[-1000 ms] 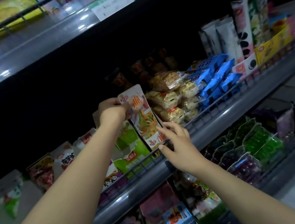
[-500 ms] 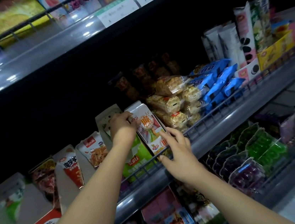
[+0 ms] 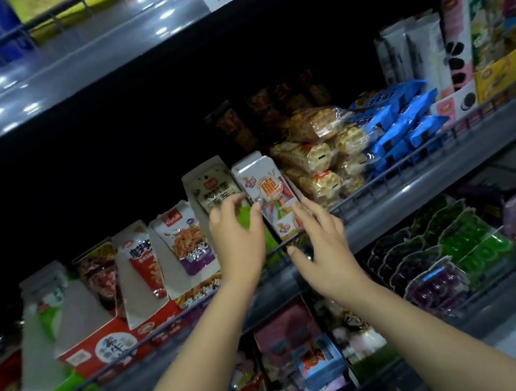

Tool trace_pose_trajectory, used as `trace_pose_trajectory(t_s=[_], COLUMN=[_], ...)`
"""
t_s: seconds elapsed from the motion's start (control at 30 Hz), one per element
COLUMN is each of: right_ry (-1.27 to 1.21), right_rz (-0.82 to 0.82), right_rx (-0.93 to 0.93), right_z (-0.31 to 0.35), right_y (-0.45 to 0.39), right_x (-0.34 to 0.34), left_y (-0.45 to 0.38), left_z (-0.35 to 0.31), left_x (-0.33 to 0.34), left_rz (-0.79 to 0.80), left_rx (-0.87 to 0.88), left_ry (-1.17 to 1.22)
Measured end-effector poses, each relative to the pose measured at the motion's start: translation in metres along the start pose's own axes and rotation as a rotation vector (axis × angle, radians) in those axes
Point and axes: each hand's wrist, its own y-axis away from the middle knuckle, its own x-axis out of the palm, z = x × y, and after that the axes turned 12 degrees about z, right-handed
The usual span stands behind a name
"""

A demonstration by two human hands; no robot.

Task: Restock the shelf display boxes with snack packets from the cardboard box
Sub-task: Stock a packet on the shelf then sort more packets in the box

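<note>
Left hand (image 3: 238, 230) and right hand (image 3: 323, 236) raised at the middle shelf (image 3: 412, 189), fingers of both spread and relaxed, gripping nothing. White-and-orange snack packet (image 3: 265, 188) upright between the two sets of fingertips, thumb of the left touching its lower face. Green display box (image 3: 246, 219) directly behind the left fingers; waffle packs (image 3: 316, 155) just beyond the right fingertips.

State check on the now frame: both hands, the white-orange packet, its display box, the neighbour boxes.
Left hand: fingers relaxed, fingertips at the white-orange packet, no grip.
Right hand: fingers spread, touching the packet's lower edge.
White-orange packet: upright, leaning back, seated in the shelf row.
Olive packets: upright in the green display box.
Red display box: open-topped, stocked.
</note>
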Motion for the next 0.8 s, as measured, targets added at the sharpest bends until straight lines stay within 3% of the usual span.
trace_pose_trajectory(t_s=[0.27,0.47,0.8], right_ry=[0.034,-0.006,-0.018], right_rz=[-0.033,0.069,0.293], right_rx=[-0.012,0.123,0.548], right_z=[0.007,-0.012,-0.104], right_y=[0.048,0.114,0.236], right_x=[0.044,0.108,0.204], left_y=[0.110,0.209,0.341], left_z=[0.026,0.087,0.199], left_x=[-0.013,0.009,0.078], left_rz=[-0.005,-0.013,0.217], left_rx=[-0.033,-0.288,-0.856], left_ry=[0.186,0.257,0.207])
